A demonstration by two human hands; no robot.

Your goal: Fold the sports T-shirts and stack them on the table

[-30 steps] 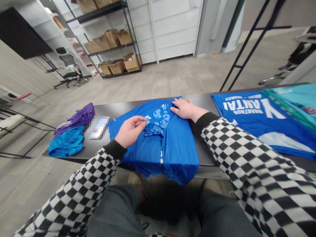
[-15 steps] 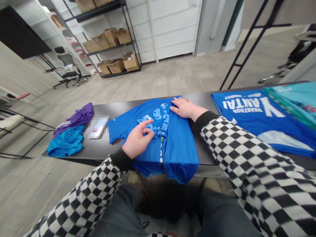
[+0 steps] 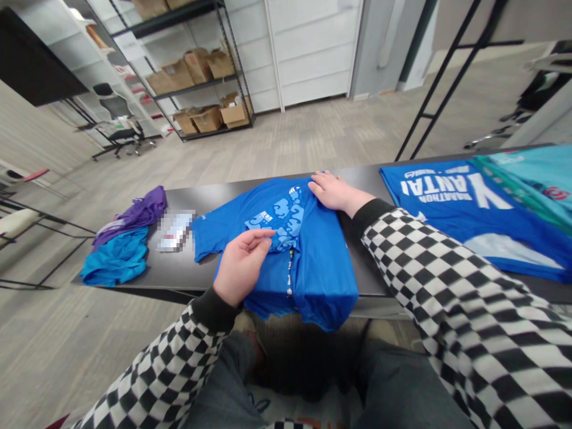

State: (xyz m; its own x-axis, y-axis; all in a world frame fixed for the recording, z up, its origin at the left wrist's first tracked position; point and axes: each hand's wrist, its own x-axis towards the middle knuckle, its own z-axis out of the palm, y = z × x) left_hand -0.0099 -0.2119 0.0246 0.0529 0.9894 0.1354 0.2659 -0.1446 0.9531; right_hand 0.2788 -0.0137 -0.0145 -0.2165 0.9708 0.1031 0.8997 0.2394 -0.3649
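Observation:
A blue short-sleeved T-shirt (image 3: 328,262) with a light-blue wave print lies partly folded on the dark table, one sleeve pointing left. Its lower part hangs over the front edge. My right hand (image 3: 330,192) rests flat on the shirt's far edge, fingers stretched out and holding nothing. Over the lower part of the print is my left hand (image 3: 245,262), seen from the thumb side. Its fingers are extended and lie close together, with the thumb near their tips; no cloth shows between them. Whether its underside touches the shirt is hidden.
Crumpled purple (image 3: 145,208) and bright-blue garments (image 3: 117,259) lie at the table's left end, beside a pixelated item (image 3: 176,231). To the right, a blue shirt with white lettering (image 3: 447,196) and a teal garment (image 3: 536,170) are spread on the table (image 3: 210,195). Shelving with cardboard boxes stands behind.
My left hand has moved slightly left and toward me, and its thumb has come closer to the fingers. My right hand stays on the shirt's far edge. The view has shifted a little.

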